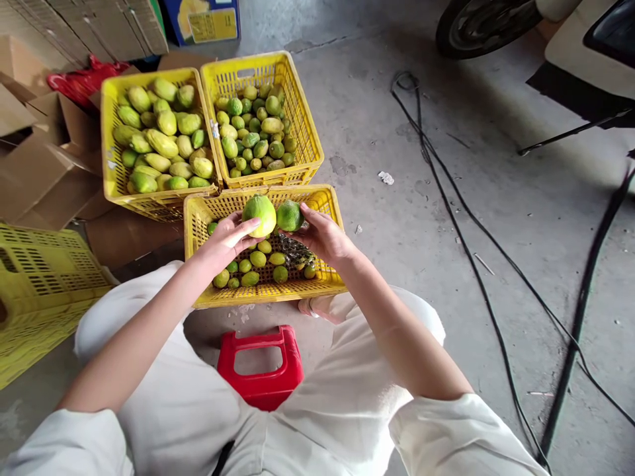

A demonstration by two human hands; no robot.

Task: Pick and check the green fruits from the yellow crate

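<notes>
Seated over a near crate [198, 218], a person's left hand [225, 241] grips a large fruit [258, 215] and the right hand [322, 237] a smaller one [289, 215], side by side at 12 o'clock, seemingly comparing size.

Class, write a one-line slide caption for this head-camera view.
Left hand and right hand each hold round green fruit above a yellow plastic crate.
</notes>
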